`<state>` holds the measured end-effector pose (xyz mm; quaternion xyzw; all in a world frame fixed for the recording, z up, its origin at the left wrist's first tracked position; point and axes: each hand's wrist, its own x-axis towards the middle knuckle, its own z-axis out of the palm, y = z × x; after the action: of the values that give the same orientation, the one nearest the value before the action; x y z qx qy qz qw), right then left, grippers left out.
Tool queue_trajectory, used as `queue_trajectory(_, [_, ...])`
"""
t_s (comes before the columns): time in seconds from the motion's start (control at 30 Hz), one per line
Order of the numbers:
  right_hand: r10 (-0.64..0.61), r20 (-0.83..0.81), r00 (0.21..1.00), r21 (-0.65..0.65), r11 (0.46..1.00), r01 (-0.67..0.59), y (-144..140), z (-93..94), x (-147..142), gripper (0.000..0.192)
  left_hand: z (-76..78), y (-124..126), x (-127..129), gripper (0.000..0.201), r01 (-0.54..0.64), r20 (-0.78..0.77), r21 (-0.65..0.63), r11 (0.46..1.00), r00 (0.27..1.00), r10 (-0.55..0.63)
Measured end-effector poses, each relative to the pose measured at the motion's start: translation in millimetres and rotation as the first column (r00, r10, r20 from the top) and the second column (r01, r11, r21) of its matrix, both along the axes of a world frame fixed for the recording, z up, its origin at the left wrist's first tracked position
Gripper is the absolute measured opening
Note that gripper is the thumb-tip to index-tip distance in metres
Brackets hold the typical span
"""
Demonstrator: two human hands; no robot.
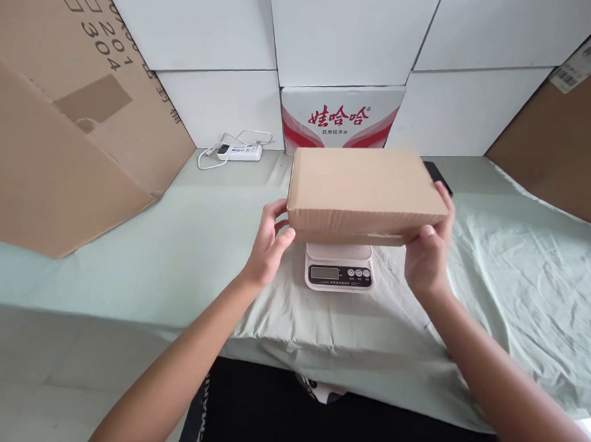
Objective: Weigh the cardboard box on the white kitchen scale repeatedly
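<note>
Cloth-covered table (137,265), both hands (270,241) gripping cardboard box (362,188) over scale (339,267), charger (239,151) behind

scale (339,267) platform mostly hidden under cardboard box (362,192), display unreadable, dark object (438,176) behind box largely covered

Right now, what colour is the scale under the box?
White scale with a dark display, clearest in the head view.
</note>
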<state>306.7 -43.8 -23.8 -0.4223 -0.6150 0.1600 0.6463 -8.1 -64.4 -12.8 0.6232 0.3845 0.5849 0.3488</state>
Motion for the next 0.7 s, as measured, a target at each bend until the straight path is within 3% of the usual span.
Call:
queue_trajectory(0.13, [-0.03, 0.105, 0.994, 0.029, 0.999, 0.028, 19.7, 39.6, -0.7, 0.079, 25.1, 33.1, 3.9, 0.066, 0.017, 0.091, 0.051, 0.999, 0.996, -0.022])
queue_trajectory(0.23, [-0.149, 0.167, 0.975, 0.129, 0.983, 0.128, 56.3, 49.1, -10.5, 0.081, 20.3, 75.6, 20.4, 0.07, -0.025, 0.214, 0.073, 0.997, 0.977, 0.009])
queue_trajectory(0.33, [-0.08, 0.088, 0.993, 0.195, 0.979, 0.062, 94.3, 30.6, -23.4, 0.097, -2.1, 107.9, 39.6, 0.077, -0.102, 0.304, -0.014, 0.995, 0.947, 0.102])
queue_trajectory(0.47, [-0.03, -0.002, 1.0, 0.051, 0.998, 0.03, 120.9, -7.6, -29.4, 0.102, -27.3, 116.7, 50.4, 0.082, -0.093, 0.25, -0.125, 0.988, 0.96, 0.123])
queue_trajectory(0.57, [-0.007, -0.032, 0.999, -0.022, 1.0, 0.006, 129.9, -26.6, -24.4, 0.098, -31.9, 113.1, 50.6, 0.081, -0.016, 0.283, -0.148, 0.989, 0.957, 0.058])
queue_trajectory(0.7, [-0.013, -0.091, 0.996, -0.041, 0.999, 0.01, 140.9, -38.4, -16.8, 0.089, -33.9, 114.6, 52.5, 0.087, -0.009, 0.303, -0.176, 0.984, 0.951, 0.063])
